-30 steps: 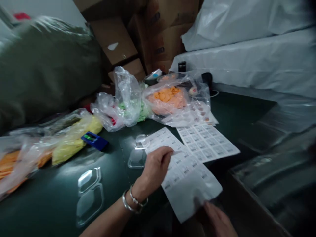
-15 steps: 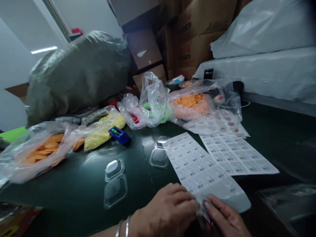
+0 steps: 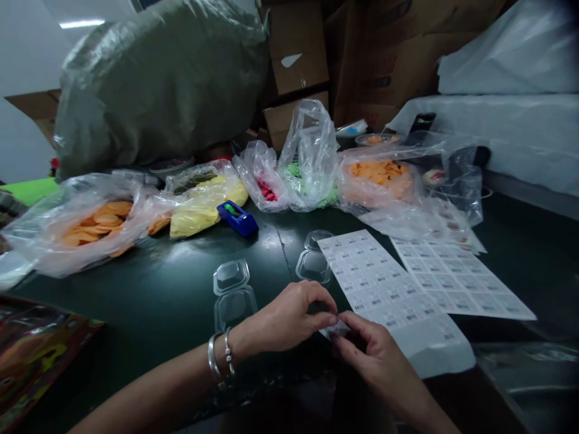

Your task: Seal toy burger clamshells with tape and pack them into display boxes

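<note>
My left hand (image 3: pixel 289 316), with two silver bracelets at the wrist, pinches a small pale label-like piece (image 3: pixel 338 328) between thumb and fingertips. My right hand (image 3: pixel 375 349) grips the same piece from the other side; the fingers cover most of it. Just beyond the right hand lies a sheet of barcode labels (image 3: pixel 380 274), its near end bare and curling over the table edge. A second label sheet (image 3: pixel 461 280) lies to its right. Left of the hands, an open clear plastic clamshell box (image 3: pixel 233 277) rests on the dark green table, with another clear clamshell (image 3: pixel 313 265) farther back.
A blue tape dispenser (image 3: pixel 237 218) stands behind the clamshells. Plastic bags hold orange pieces (image 3: pixel 97 224), yellow pieces (image 3: pixel 199 211), green pieces (image 3: pixel 316 190) and more orange pieces (image 3: pixel 380 173). A colourful printed package (image 3: pixel 40 355) lies at the near left. Cardboard boxes (image 3: pixel 298 54) are stacked behind.
The view has tilted down and shifted left. Both hands are farther from the lower frame edge, still meeting at the small piece, and more of both forearms shows.
</note>
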A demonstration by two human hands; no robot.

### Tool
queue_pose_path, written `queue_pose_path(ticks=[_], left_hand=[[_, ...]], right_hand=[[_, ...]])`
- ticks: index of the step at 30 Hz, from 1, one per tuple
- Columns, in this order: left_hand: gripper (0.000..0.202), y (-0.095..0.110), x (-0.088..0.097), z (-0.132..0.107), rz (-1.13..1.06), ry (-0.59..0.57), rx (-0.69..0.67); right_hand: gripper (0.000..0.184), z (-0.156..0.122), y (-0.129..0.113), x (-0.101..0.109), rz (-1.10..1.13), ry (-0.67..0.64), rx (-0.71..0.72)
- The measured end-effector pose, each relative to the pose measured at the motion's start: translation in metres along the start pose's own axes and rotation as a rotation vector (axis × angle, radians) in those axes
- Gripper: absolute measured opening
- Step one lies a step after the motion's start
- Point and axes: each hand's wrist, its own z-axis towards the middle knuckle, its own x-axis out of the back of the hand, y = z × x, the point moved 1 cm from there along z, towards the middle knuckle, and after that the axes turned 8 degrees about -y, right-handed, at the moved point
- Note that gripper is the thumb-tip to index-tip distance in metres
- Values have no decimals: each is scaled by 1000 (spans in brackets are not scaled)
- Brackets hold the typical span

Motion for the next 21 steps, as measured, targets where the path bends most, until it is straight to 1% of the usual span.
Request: queue_pose_path(ticks=[2, 4, 7, 9, 11, 13, 14, 16, 18, 20, 21], left_hand=[[8, -6, 0, -4, 21, 14, -5], [10, -15, 5, -7, 1, 40, 18], [12, -31, 27, -7, -10, 106, 64], [13, -39, 47, 0, 42, 108, 57], [14, -42, 66, 12, 108, 53, 29], [16, -44, 79, 25, 125, -14, 3], [18, -45, 83, 29, 109, -38, -2], [21, -48, 85, 33, 47, -61, 11], [25, -55, 82, 30, -1, -56, 58], [28, -63, 78, 23, -22, -39, 122], [29, -68, 76, 19, -28, -27, 152]], right_hand=[[18, 3, -1, -3, -26, -35, -5], [19, 5, 0, -5, -55, -52, -31], [30, 10, 6, -4, -152, -11, -79], [33, 20, 9, 2, -281, 70, -42], [35, 39, 10, 12, -467, 204, 68], [44, 63, 10, 24, -684, 301, 145], [51, 77, 10, 30, -777, 308, 150], [59, 101, 11, 39, -881, 250, 128], [56, 118, 14, 43, -888, 162, 140], [54, 125, 17, 41, -861, 79, 183], [55, 126, 19, 39, -845, 41, 202]])
